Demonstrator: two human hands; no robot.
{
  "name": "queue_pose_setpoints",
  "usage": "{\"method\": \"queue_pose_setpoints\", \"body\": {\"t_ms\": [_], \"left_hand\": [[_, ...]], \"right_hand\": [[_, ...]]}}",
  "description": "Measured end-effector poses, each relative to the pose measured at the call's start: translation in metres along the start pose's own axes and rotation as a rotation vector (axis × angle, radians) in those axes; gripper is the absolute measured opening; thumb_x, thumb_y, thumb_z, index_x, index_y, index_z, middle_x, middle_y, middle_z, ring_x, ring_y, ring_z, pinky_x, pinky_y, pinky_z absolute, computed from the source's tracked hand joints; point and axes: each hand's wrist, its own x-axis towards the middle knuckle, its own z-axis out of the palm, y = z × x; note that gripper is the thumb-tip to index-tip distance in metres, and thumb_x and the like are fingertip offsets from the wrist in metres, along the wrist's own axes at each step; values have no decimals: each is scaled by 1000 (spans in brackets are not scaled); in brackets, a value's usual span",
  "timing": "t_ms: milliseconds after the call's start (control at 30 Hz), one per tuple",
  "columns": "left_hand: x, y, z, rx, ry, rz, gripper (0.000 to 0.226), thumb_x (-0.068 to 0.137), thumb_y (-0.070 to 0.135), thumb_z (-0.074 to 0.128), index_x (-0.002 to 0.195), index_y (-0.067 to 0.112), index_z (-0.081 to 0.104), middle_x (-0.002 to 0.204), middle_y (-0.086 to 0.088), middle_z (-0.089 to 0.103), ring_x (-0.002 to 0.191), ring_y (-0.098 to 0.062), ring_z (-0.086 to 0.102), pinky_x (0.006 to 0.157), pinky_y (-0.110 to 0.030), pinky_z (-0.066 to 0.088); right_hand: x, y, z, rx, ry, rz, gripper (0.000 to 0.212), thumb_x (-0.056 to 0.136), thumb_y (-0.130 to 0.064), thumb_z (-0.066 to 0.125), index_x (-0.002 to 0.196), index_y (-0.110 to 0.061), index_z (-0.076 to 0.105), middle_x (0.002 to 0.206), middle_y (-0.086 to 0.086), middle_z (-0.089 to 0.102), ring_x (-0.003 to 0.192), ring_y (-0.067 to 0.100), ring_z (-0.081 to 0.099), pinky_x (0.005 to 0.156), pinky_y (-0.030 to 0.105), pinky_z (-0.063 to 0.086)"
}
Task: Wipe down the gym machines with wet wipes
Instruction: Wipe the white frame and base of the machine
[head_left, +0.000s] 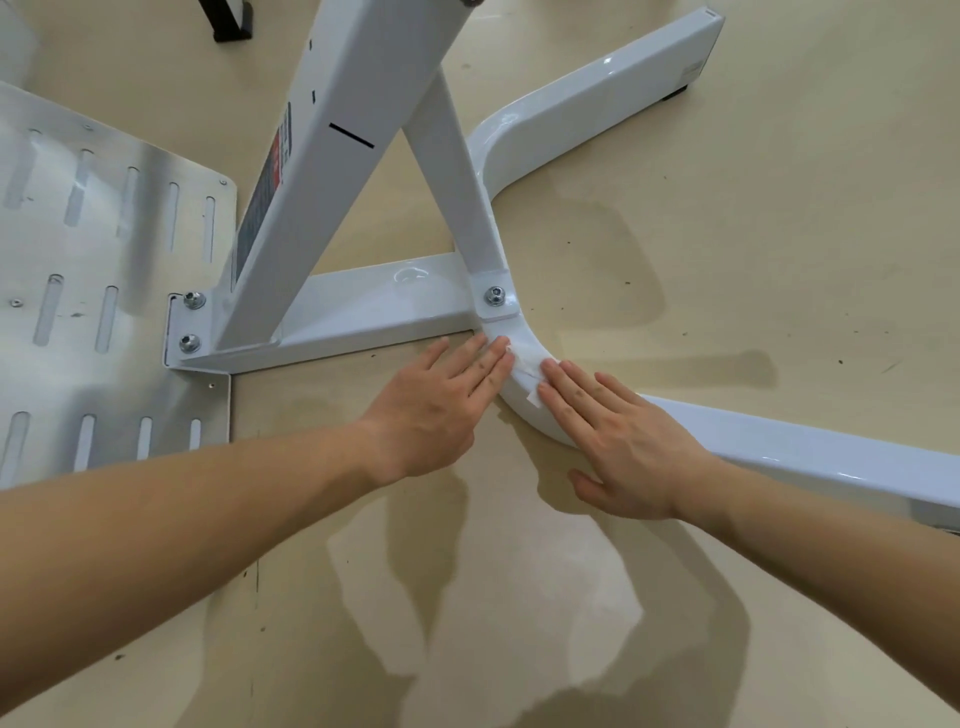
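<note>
White thin wet wipe (524, 366) lies pinned under straight, close-set fingers (488, 364) of the left hand (431, 410) and right hand (618, 441), on the bend of the glossy white steel base tube (779, 444). Step judged: wiping the bend; next, slide along the tube. Just beyond the bend, a hex bolt (495, 296) and slanted white brace (457, 197) obstruct.

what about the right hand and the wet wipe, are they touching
Touching. In the head view the right hand lays its straight fingers on the wet wipe, pressing it against the bend of the white frame.
</note>
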Motion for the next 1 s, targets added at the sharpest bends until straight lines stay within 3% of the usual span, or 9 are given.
{"method": "queue_pose_setpoints", "body": {"t_ms": [200,300,400,500,633,800,867,933,1000], "left_hand": [[-4,-8,3,-113,-102,-242,72,79,29,53,147,6,45,150,-12,50,135,-28,50,107,-43,44],[-6,-6,-3,-238,89,-298,54,75,27,62,127,14,62,127,-3,67,106,-24,66,81,-36,55],[2,-10,-13,-359,283,-328,31,78,22,61,109,15,63,102,-1,65,86,-25,64,60,-35,53],[13,-5,-8,-374,331,-126,35,78,11,66,114,11,66,116,-5,66,94,-28,67,71,-40,59],[21,9,2,-296,331,-1,37,86,18,55,120,8,68,127,-8,66,101,-29,66,75,-41,58],[18,9,15,-57,279,55,50,90,20,52,137,3,57,144,-15,55,122,-34,57,95,-44,51],[22,4,16,-93,295,64,45,91,14,53,134,2,59,140,-15,58,113,-34,62,89,-44,54],[28,-7,10,-175,316,54,33,90,10,59,121,6,67,125,-8,68,98,-30,65,73,-42,59],[34,-16,-3,-331,285,-28,24,93,20,52,104,10,71,105,-2,70,87,-28,65,63,-42,56]], "right_hand": [[55,-2,-25,42,-27,20,95,92,-56,40,159,-12,-10,165,9,-20,154,22,-14,125,40,-2],[49,1,-21,73,-10,-3,91,87,-53,33,160,-13,-4,166,7,-15,154,20,-11,125,38,0],[29,4,-14,118,3,-30,90,80,-50,25,161,-15,8,167,5,-4,154,18,-5,123,36,1],[16,4,-13,177,11,-30,86,81,-47,26,160,-15,17,167,4,4,153,16,1,123,35,6],[3,4,-9,140,49,-7,78,82,-40,37,153,-8,37,162,12,28,149,26,28,118,45,28],[-6,4,-1,58,32,17,86,80,-44,39,155,-4,29,163,16,21,150,30,24,118,46,25],[9,3,-8,105,36,36,87,85,-43,40,159,-7,14,167,13,5,154,26,11,122,42,18],[29,-1,-18,200,6,71,85,94,-37,45,160,-12,-1,167,7,-11,155,20,-4,125,36,6],[44,-6,-26,282,70,87,74,99,-27,46,160,-14,6,168,4,-5,155,17,0,123,30,7]]}}
